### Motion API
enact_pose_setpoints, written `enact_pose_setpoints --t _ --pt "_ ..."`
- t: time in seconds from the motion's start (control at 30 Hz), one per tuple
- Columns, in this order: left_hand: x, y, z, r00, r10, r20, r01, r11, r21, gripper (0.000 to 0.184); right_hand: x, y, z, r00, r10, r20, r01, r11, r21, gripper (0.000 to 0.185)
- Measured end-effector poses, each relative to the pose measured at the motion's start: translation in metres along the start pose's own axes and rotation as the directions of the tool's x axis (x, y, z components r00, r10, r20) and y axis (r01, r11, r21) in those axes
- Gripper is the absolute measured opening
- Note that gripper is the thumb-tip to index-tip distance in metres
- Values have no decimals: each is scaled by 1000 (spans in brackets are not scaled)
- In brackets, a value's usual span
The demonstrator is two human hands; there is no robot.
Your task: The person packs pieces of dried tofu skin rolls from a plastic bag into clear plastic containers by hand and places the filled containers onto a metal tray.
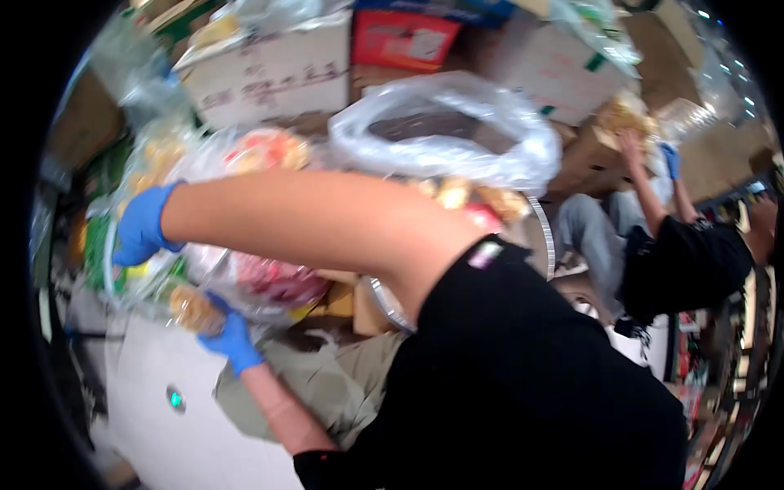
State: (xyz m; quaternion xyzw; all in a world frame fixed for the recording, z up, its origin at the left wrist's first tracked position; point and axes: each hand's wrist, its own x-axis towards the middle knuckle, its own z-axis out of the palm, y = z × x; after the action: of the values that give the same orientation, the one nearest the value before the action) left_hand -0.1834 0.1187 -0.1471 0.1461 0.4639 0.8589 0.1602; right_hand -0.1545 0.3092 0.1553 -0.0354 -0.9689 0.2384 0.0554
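Note:
My left hand [233, 336], in a blue glove, is closed on a small clear pack of brown food [194, 310] low at the left. What the food is, blur hides. Stretched across the view, my right arm ends in a blue-gloved right hand [149, 224]. Its fingers curl down at the edge of a clear plastic bag [104, 265] with green in it. Between my arms lie bagged pink and red packs [278, 273]. Beyond my right forearm is another bag with red and orange items [265, 151].
A large clear bag [445, 106] lines a round container at the centre. Behind stand a white box [265, 77], a red box [406, 39] and cartons. A co-worker [682, 261] at the right handles a yellowish pack [627, 114] over a carton [590, 159].

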Motion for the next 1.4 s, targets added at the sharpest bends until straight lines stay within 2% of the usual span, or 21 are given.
enact_pose_setpoints --t 0.03,0.07,0.1,0.13,0.17,0.23,0.3,0.33,0.4,0.43,0.47,0.77,0.9,1.0,1.07,1.2,1.4 --pt "-16 20 39 984 -121 -131 79 954 -288 56 -16 21 3 999 40 -3 -40 999 5 62" --pt "-29 52 75 935 -276 -224 116 832 -542 57 -31 41 7 997 73 -14 -72 997 20 63" --pt "-25 41 60 932 -341 -122 181 730 -659 56 -49 58 9 992 119 -35 -118 992 47 64" --pt "-17 33 40 921 -388 -20 243 616 -749 56 -61 83 19 991 83 -105 -82 996 18 64" --pt "-17 26 40 915 -403 6 267 596 -758 56 -70 105 27 983 116 -141 -114 993 27 64" --pt "-11 25 45 930 -367 17 269 648 -713 56 -91 131 39 969 162 -187 -158 987 37 64" --pt "-12 25 56 925 -381 4 277 666 -692 56 -113 146 45 948 245 -201 -217 964 152 60" --pt "-13 23 62 923 -384 -24 270 691 -671 56 -124 146 42 946 253 -204 -227 964 141 60" --pt "-16 27 75 899 -438 9 317 635 -705 55 -146 142 39 944 289 -162 -240 933 267 58" --pt "-22 35 90 906 -421 -31 293 681 -671 56 -152 141 39 945 293 -147 -238 921 308 63" --pt "-25 38 98 913 -403 -71 270 724 -635 57 -153 143 42 944 297 -145 -242 921 306 63" --pt "-19 23 89 900 -436 18 333 659 -674 56 -143 153 47 928 328 -176 -278 926 257 58" --pt "-20 36 90 904 -419 -88 264 706 -658 56 -133 161 52 938 281 -203 -233 944 232 52" --pt "-12 28 67 918 -391 -72 251 710 -658 55 -127 168 59 923 330 -198 -284 931 229 47" --pt "-8 20 52 932 -362 5 282 717 -637 54 -124 172 62 925 347 -152 -318 929 190 45" --pt "-13 33 61 920 -387 -64 263 729 -631 54 -118 180 77 932 306 -196 -269 943 194 43" --pt "-11 38 64 926 -368 -90 233 741 -630 54 -111 195 84 923 338 -184 -319 940 122 36"
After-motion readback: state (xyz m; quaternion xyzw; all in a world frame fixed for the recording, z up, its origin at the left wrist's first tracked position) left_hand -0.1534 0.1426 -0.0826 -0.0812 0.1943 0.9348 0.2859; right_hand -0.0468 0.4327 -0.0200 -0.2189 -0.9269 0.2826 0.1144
